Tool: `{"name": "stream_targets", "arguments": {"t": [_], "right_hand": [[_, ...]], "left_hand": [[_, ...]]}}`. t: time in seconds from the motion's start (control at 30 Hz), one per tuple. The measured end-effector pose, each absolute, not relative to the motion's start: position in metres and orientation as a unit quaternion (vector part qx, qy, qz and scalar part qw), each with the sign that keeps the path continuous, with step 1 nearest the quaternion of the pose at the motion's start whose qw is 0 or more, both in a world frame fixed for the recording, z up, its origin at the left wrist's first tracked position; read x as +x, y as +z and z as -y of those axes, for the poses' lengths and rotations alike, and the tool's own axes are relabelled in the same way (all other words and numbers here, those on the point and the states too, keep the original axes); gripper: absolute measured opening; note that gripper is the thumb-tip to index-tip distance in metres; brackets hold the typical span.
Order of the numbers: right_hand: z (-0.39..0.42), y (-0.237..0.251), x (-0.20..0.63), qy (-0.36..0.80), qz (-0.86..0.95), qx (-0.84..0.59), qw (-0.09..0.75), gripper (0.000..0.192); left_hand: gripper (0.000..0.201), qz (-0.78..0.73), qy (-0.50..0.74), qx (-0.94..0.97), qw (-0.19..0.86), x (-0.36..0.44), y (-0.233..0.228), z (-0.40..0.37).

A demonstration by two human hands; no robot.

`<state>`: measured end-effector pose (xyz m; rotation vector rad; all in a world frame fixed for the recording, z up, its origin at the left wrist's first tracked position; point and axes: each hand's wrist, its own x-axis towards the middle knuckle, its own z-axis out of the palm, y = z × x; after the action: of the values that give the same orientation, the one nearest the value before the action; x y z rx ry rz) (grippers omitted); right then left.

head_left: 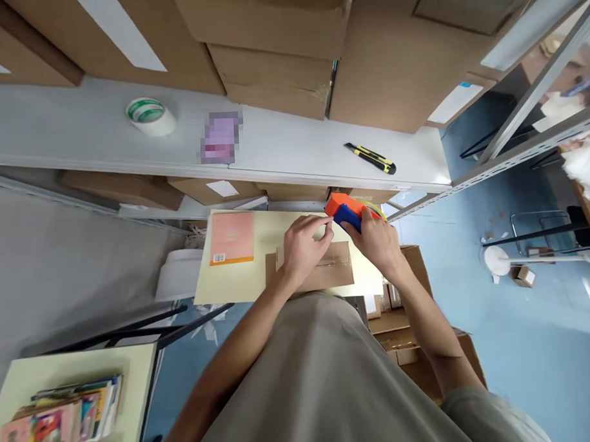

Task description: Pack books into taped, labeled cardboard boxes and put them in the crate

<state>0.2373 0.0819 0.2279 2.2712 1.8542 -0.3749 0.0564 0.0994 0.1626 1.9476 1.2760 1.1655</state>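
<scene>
My right hand (pixel 379 242) grips an orange and blue tape dispenser (pixel 345 211) at the far edge of a small pale yellow table (pixel 239 284). My left hand (pixel 303 245) rests on a flat brown cardboard parcel (pixel 338 271) lying on that table, its fingertips close to the dispenser's front end. A strip of clear tape seems to run along the parcel's top. An orange-pink book (pixel 231 237) with a barcode lies on the table to the left of the parcel.
A white shelf (pixel 79 135) behind the table carries a tape roll (pixel 150 116), a yellow and black utility knife (pixel 370 158) and large cardboard boxes (pixel 270 67). More boxes (pixel 420 352) stand on the blue floor at right. A stack of books (pixel 60 419) lies at lower left.
</scene>
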Motion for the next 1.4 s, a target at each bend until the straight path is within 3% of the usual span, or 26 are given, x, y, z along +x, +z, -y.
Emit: {"name": "stream_targets", "arguments": {"t": [0.33, 0.53, 0.7, 0.87, 1.0, 1.13, 1.27, 1.4], "right_hand": [[-0.135, 0.254, 0.200, -0.105, -0.669, 0.735, 0.044, 0.043], [-0.218, 0.235, 0.191, -0.023, -0.768, 0.639, -0.036, 0.046], [-0.271, 0.199, 0.190, -0.015, -0.794, 0.607, -0.022, 0.056], [-0.282, 0.186, 0.191, -0.014, -0.796, 0.604, -0.032, 0.066], [-0.236, 0.184, 0.204, -0.011, -0.773, 0.630, -0.073, 0.076], [-0.135, 0.148, 0.228, -0.067, -0.710, 0.685, -0.151, 0.078], [-0.031, 0.089, 0.242, -0.234, -0.591, 0.766, -0.099, 0.081], [0.021, 0.043, 0.236, -0.310, -0.522, 0.790, -0.087, 0.093]], "left_hand": [[0.017, -0.458, 0.475, 0.713, 0.238, 0.048, 0.191, -0.134], [0.026, -0.463, 0.472, 0.717, 0.220, 0.042, 0.200, -0.140], [0.026, -0.480, 0.453, 0.716, 0.228, 0.030, 0.189, -0.130], [0.027, -0.537, 0.410, 0.693, 0.254, 0.004, 0.149, -0.117], [0.030, -0.615, 0.339, 0.649, 0.291, -0.031, 0.093, -0.089], [0.043, -0.715, 0.269, 0.544, 0.346, -0.066, 0.036, -0.040], [0.050, -0.726, 0.272, 0.459, 0.433, -0.069, 0.004, -0.003], [0.059, -0.692, 0.271, 0.478, 0.468, -0.048, -0.003, 0.009]]}}
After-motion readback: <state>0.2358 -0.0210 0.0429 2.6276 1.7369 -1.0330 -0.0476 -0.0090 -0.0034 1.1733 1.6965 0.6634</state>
